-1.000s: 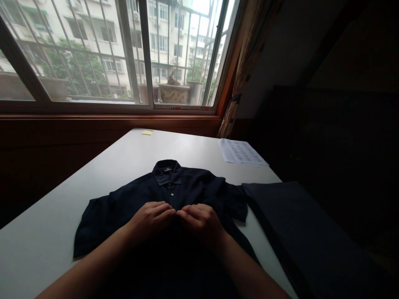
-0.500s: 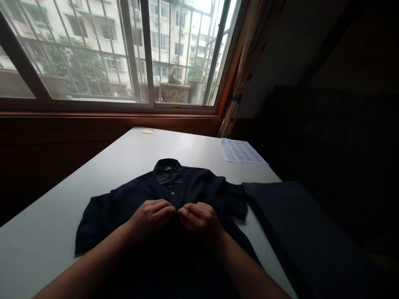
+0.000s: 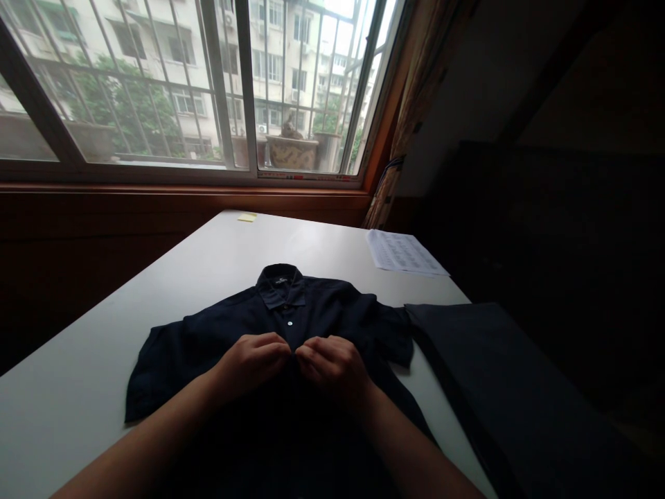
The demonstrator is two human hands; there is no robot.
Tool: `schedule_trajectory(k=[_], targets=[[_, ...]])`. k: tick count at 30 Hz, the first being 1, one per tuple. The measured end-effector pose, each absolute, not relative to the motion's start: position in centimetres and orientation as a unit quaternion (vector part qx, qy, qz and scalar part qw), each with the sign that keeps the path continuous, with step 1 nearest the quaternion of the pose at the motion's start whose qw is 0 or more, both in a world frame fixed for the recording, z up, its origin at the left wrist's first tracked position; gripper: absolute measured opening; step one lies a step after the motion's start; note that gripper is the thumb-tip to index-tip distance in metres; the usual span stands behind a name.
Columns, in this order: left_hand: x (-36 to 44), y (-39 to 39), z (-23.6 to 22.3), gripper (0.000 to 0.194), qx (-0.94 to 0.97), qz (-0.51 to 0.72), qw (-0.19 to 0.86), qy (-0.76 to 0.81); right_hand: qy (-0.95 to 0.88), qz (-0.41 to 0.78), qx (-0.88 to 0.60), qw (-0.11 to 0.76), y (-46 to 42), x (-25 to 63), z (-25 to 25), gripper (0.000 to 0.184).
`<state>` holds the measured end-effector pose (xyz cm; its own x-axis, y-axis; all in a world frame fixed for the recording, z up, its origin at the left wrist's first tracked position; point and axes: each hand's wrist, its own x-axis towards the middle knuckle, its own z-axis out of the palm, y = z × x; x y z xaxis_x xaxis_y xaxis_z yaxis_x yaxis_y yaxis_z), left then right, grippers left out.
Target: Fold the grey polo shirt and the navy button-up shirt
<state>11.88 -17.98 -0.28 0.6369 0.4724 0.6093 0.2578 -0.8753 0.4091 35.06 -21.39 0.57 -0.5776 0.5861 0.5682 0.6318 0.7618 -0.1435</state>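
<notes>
A dark navy short-sleeved shirt point(image 3: 218, 326) lies spread on the white table, its collar point(image 3: 280, 285) toward the window. One pale button point(image 3: 289, 323) shows on the front placket below the collar. Just under that button, my left hand point(image 3: 260, 357) pinches the left side of the placket with its fingers closed. My right hand point(image 3: 332, 364) pinches the other side, fingertips almost meeting those of the left. Whatever small part lies between the fingertips is hidden. The lower shirt is lost in shadow.
A dark folded cloth-like item point(image 3: 488, 360) lies along the right edge of the white table point(image 3: 171, 277). Printed sheets point(image 3: 405, 251) rest at the back right, and a yellow sticky note point(image 3: 247, 217) at the far corner. A barred window stands beyond.
Both hands keep their pinch on the shirt front, with only a very slight shift of the fingertips. The shirt stays in place.
</notes>
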Motion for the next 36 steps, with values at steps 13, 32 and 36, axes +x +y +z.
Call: schedule_trajectory(k=[13, 32, 36], targets=[[11.86, -17.91, -0.33, 0.015, 0.889, 0.374, 0.160, 0.209, -0.892, -0.038, -0.330, 0.308, -21.35, 35.13, 0.22, 0.017], [11.59, -18.08, 0.43, 0.007, 0.900, 0.369, 0.117, 0.201, -0.890, -0.075, -0.327, 0.310, -21.63, 34.96, 0.59, 0.015], [11.61, -18.12, 0.41, 0.007, 0.904, 0.363, 0.103, 0.200, -0.892, -0.076, -0.327, 0.302, -21.54, 34.94, 0.37, 0.015]])
